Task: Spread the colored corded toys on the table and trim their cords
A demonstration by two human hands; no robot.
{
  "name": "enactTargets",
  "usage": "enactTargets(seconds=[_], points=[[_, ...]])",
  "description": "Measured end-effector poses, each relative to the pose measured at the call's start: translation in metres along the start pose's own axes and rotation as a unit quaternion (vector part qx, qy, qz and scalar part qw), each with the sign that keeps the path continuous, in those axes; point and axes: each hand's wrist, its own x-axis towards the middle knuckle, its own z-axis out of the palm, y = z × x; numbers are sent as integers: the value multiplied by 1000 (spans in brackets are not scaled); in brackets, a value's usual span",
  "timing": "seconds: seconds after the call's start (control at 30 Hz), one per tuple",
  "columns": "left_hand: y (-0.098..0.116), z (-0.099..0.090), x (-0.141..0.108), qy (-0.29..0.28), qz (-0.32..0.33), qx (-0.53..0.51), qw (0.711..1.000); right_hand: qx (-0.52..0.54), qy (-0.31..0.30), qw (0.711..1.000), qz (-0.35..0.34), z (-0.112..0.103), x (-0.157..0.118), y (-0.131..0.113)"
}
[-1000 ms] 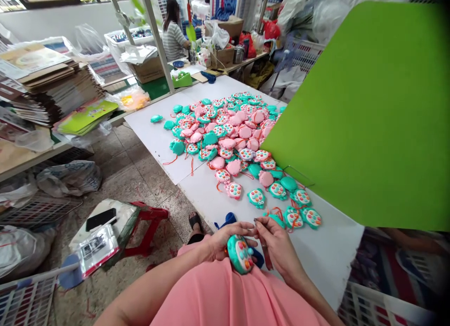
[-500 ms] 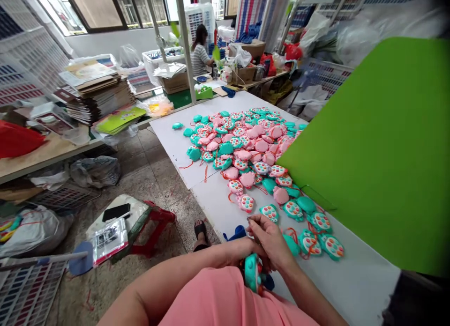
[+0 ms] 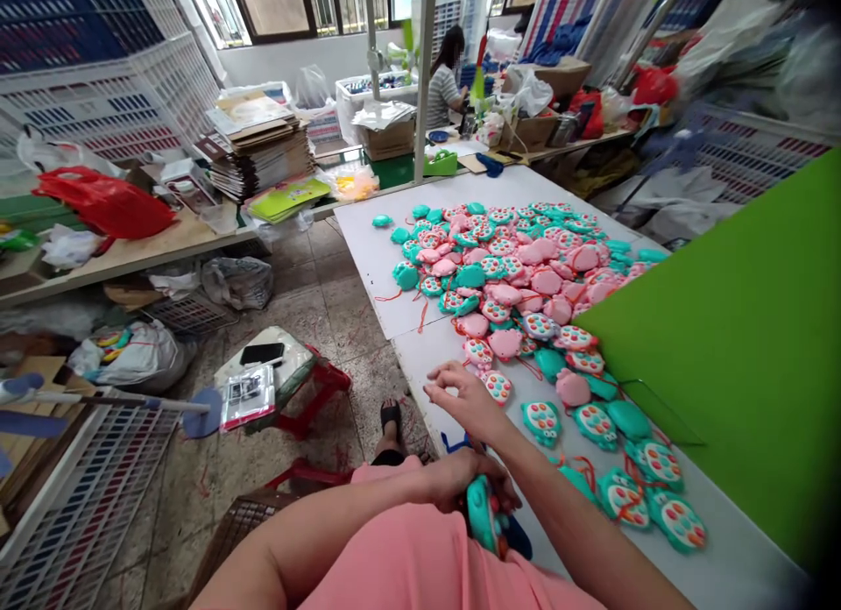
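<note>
My left hand (image 3: 469,480) is low at the table's near edge, its fingers wrapped round a green toy (image 3: 484,512) with coloured buttons, close to my pink top. Above it, my right hand (image 3: 465,400) is raised over the left edge of the table with fingers apart; I see nothing in it. Beyond the hands a heap of pink toys (image 3: 505,343) and green toys (image 3: 541,422) with red cords covers much of the white table (image 3: 413,347). Something dark blue (image 3: 519,536) lies beneath the held toy, partly hidden.
A large green panel (image 3: 729,329) stands along the right side. To the left are a stool (image 3: 299,378) bearing a phone (image 3: 261,354), and a side table (image 3: 216,233) with stacked cardboard (image 3: 263,150). A person (image 3: 445,84) sits at a far bench.
My right hand has moved up and left, away from my left hand, and its fingers have spread. The left hand still holds the green toy. The view has turned left.
</note>
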Motion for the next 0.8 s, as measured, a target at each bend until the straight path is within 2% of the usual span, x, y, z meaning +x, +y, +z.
enactTargets(seconds=[0.07, 0.13, 0.2, 0.27, 0.37, 0.43, 0.5, 0.6, 0.67, 0.8], points=[[3, 2, -6, 35, -20, -2, 999, -20, -36, 998, -37, -6, 2, -2], [6, 5, -13, 46, -31, 2, 998, -14, -52, 998, -39, -14, -3, 5], [9, 8, -16, 45, -16, 17, 999, 14, -39, 999, -5, -21, -13, 15], [9, 9, -14, 38, 0, 31, 999, 45, -33, 997, 57, -26, -25, 25], [6, 11, -6, 23, -12, 31, 999, 87, -72, 984, 141, -23, -45, 33], [5, 12, -3, 25, -26, 23, 999, 123, -78, 976, 160, -17, -56, 36], [6, 14, -5, 30, -34, 8, 999, 165, -11, 972, 167, -12, -66, 41], [10, 15, -16, 5, -28, -30, 999, 197, 174, 951, 164, -10, -81, 48], [13, 15, -25, -23, -11, -57, 998, 174, 269, 934, 156, -11, -92, 50], [13, 12, -29, -44, -15, -82, 996, 109, 380, 906, 151, -10, -112, 46]])
